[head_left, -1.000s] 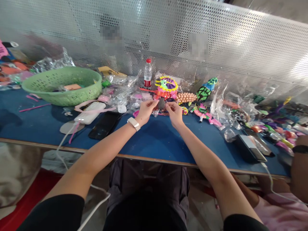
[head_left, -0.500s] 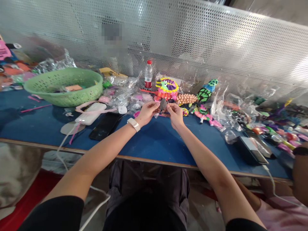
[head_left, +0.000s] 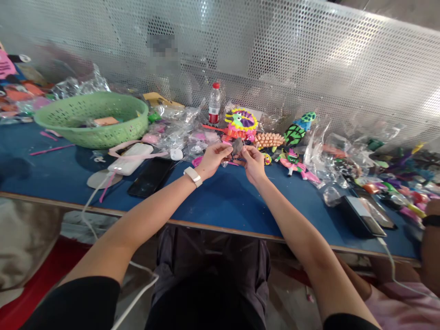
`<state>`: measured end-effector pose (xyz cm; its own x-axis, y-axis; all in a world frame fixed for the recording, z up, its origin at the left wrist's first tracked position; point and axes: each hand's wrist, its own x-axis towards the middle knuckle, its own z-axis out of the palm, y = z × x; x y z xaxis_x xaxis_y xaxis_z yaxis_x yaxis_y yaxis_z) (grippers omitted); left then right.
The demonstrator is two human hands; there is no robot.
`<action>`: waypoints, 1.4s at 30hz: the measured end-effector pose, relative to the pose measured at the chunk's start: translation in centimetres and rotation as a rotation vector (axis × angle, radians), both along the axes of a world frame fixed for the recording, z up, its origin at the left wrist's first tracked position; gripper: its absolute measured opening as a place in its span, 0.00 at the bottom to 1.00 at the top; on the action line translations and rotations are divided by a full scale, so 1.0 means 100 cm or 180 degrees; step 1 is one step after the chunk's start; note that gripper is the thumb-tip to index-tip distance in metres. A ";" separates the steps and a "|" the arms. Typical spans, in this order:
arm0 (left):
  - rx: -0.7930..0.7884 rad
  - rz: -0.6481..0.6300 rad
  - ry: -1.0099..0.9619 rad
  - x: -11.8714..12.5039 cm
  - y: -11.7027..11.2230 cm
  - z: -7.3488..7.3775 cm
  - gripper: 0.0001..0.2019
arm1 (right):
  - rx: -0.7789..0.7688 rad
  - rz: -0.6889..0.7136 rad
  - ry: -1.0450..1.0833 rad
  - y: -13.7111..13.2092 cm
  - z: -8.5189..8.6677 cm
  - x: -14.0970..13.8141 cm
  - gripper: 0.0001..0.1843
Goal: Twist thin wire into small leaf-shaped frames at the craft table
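Both my hands meet over the far middle of the blue table (head_left: pixel 220 201). My left hand (head_left: pixel 213 158), with a white watch on the wrist, and my right hand (head_left: pixel 253 161) pinch a small grey piece (head_left: pixel 237 146) between their fingertips. Just behind it lie a round yellow, purple and green toy (head_left: pixel 240 121), an orange spiky toy (head_left: pixel 268 140), a green turtle-like toy (head_left: pixel 296 130) and a pink and green figure (head_left: pixel 292 161).
A green basket (head_left: pixel 91 119) stands at the left, with a white power bank (head_left: pixel 130 158) and a black phone (head_left: pixel 151 176) in front. A water bottle (head_left: pixel 214 104) stands by the perforated metal screen. Plastic bags and coloured toys crowd the right, where another person's arm (head_left: pixel 431 247) shows.
My hands have stayed together on the grey piece, shifting it slightly. The view has drifted a little to the left and down.
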<state>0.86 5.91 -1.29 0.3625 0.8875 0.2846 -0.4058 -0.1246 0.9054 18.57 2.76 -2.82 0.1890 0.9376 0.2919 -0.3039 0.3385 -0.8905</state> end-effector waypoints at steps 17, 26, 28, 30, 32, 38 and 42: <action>0.0352 0.0321 0.0258 0.004 0.004 -0.007 0.31 | -0.0062 -0.0150 0.0158 -0.001 0.004 -0.004 0.28; 0.0354 0.0337 0.0281 0.004 0.000 -0.005 0.31 | -0.0073 -0.0211 0.0145 -0.002 0.005 -0.004 0.25; 0.0475 0.0561 0.0417 0.003 0.000 -0.004 0.28 | -0.0110 -0.0207 0.0136 -0.003 0.005 -0.004 0.26; 0.0613 0.0780 0.0602 0.001 0.000 -0.004 0.24 | -0.0145 -0.0227 0.0067 -0.003 0.006 -0.005 0.27; 0.0719 0.0871 0.0757 0.000 0.000 -0.003 0.22 | -0.0143 -0.0266 0.0002 -0.003 0.006 -0.006 0.28; 0.0760 0.0850 0.0694 0.001 -0.004 0.001 0.27 | -0.0073 -0.0253 -0.0034 -0.005 0.006 -0.008 0.30; 0.0789 0.0992 0.0668 0.000 -0.004 0.003 0.30 | -0.0095 -0.0085 -0.0058 -0.006 0.006 -0.011 0.29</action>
